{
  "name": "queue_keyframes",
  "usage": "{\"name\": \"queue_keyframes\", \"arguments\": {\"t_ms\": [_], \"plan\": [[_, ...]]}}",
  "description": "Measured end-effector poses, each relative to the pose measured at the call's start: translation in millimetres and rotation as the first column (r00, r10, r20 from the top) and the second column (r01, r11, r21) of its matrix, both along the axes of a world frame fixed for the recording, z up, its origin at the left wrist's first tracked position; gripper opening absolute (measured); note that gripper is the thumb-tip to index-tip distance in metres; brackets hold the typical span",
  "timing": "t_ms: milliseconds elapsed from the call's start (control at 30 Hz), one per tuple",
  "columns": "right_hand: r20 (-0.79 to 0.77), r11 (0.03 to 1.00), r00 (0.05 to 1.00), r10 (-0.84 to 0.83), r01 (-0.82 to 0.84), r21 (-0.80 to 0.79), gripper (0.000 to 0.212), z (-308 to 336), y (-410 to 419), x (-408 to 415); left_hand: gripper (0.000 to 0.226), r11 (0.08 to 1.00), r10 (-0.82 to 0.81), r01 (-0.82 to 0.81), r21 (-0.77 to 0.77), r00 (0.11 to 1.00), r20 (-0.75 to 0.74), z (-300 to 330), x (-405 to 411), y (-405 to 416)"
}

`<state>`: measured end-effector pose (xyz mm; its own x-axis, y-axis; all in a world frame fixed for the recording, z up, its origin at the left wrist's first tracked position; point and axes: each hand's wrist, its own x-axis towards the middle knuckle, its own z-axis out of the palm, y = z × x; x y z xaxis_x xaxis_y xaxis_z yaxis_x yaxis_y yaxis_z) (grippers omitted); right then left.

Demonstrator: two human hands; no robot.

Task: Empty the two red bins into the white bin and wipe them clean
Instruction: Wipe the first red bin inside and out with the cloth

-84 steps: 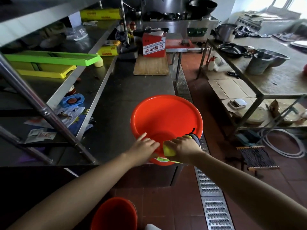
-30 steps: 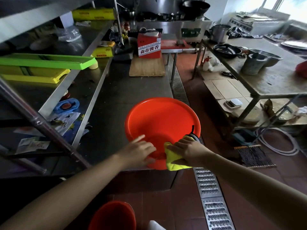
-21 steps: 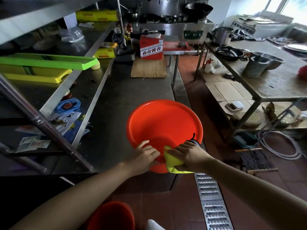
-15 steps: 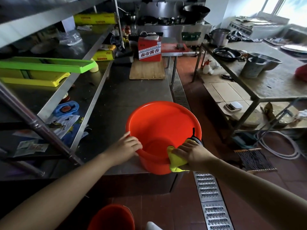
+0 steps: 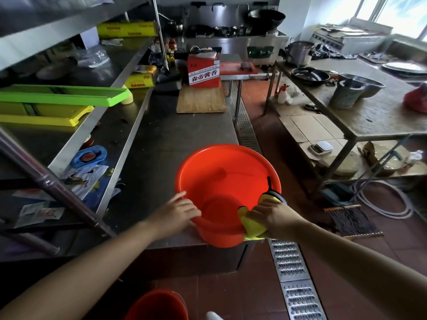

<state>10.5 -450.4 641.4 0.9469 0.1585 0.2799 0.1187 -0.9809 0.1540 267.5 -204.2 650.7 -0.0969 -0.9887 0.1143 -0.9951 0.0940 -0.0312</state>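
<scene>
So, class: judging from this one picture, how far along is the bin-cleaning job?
Done: the red bin on the counter looks empty. In hand: the left hand steadies its rim while the right hand presses a yellow cloth there. Left: the second red bin on the floor, contents unseen.

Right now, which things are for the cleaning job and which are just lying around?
For the job:
- red bin on the counter, left hand on its rim
- yellow cloth, gripped by right hand
- second red bin on the floor

Just lying about:
- red box
- wooden board
- green tray
- metal bowl
</scene>
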Motion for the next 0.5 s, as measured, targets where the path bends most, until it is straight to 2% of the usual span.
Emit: {"name": "queue_keyframes", "arguments": {"t_ms": [133, 233, 267, 367, 500], "plan": [[0.058, 1.000, 0.998, -0.010, 0.010, -0.005, 0.060, -3, 7, 11, 0.033, 0.984, 0.052, -0.070, 0.164, 0.993, 0.107, 15, 19, -7], [0.071, 0.999, 0.996, -0.046, 0.048, -0.026, 0.059, -3, 19, 20, 0.054, 0.967, 0.001, -0.033, 0.252, 0.992, 0.125, 8, -20, -21], [0.063, 0.998, 0.996, -0.061, 0.063, -0.031, 0.060, -4, 24, 23, 0.056, 0.966, 0.010, -0.035, 0.255, 0.995, 0.098, 3, -37, -26], [0.048, 0.992, 0.992, -0.119, 0.121, -0.039, 0.059, -11, 40, 32, 0.041, 0.979, 0.084, -0.079, 0.189, 0.996, -0.020, -7, -70, -38], [0.064, 0.998, 0.996, -0.062, 0.061, 0.015, 0.063, -7, 19, 20, 0.032, 0.998, 0.025, -0.024, 0.054, 1.000, -0.013, -5, -35, -18]]}}
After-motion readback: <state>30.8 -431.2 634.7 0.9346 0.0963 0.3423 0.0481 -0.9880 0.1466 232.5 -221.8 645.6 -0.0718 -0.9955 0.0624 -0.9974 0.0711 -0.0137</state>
